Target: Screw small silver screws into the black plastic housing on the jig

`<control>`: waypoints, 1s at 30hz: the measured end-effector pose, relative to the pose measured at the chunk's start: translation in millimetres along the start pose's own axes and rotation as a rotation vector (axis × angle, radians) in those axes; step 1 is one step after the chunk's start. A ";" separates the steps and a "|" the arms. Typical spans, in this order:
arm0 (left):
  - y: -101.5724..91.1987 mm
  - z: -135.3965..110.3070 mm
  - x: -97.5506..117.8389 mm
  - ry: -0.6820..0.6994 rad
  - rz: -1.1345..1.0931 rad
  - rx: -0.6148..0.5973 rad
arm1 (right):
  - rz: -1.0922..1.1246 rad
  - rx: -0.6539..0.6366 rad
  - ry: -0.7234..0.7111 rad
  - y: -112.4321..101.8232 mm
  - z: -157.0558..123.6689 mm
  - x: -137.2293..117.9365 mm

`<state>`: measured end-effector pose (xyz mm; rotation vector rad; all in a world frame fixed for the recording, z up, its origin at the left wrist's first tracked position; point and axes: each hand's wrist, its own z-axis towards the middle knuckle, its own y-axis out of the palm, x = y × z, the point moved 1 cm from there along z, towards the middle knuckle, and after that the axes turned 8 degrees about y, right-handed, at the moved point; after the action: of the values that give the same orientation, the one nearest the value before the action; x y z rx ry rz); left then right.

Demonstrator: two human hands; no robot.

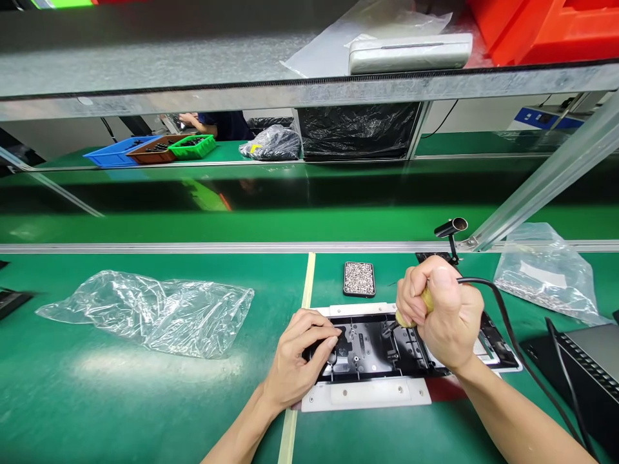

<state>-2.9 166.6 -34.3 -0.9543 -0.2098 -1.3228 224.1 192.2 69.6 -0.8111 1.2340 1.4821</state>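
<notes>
A black and grey panel part [370, 348] lies in a white fixture [367, 394] on the green bench. My left hand [300, 361] rests on its left end, fingers curled and pressing a small black piece there. My right hand [442, 312] is closed in a fist round a yellowish-handled electric screwdriver [425, 301], tip pointing down at the panel's middle. A black cable [512, 335] runs from the tool to the right. A small black tray of screws [359, 278] sits just behind the fixture.
A crumpled clear bag [155, 312] lies to the left, another bag [539, 270] with small parts to the right. A dark device [587, 370] sits at the right edge. Across the conveyor, another person's hand [188, 119] works near blue, brown and green bins [155, 148].
</notes>
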 end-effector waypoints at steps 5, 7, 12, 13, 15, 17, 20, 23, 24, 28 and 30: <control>0.4 0.7 0.8 0.004 0.006 0.008 | -0.005 -0.017 -0.018 -0.6 -1.3 -1.4; 0.7 0.9 0.6 0.007 0.007 0.008 | 0.000 -0.020 -0.018 -0.6 -1.7 -1.8; 0.4 1.0 -0.1 0.010 0.006 0.002 | 0.009 -0.031 -0.023 -0.7 -1.5 -1.3; 0.3 0.9 -0.2 0.010 0.006 0.003 | 0.009 -0.032 -0.024 -0.7 -1.5 -1.1; 0.2 0.7 -0.5 0.011 0.006 0.003 | 0.008 -0.034 -0.028 -0.5 -1.7 -0.6; 0.2 0.5 -0.7 0.010 0.004 0.003 | 0.007 -0.038 -0.037 -0.1 -2.1 -0.3; 0.0 0.1 -1.1 0.007 0.002 0.003 | 0.005 -0.046 -0.054 0.6 -2.7 -0.3; -0.6 -0.5 -2.0 0.012 0.002 0.002 | 0.001 -0.052 -0.059 1.2 -3.1 0.2; -0.8 -0.8 -2.6 0.015 0.002 0.000 | 0.001 -0.054 -0.055 1.4 -3.0 0.6; -1.3 -3.2 -6.4 0.018 0.005 -0.007 | 0.005 -0.062 -0.045 2.0 -2.0 4.3; -1.6 -4.8 -8.2 0.010 0.006 -0.017 | 0.001 -0.066 -0.035 2.0 -1.4 6.4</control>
<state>-8.5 169.3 -41.7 -0.9621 -0.1882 -1.3252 220.4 192.6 63.9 -0.8250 1.1648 1.5388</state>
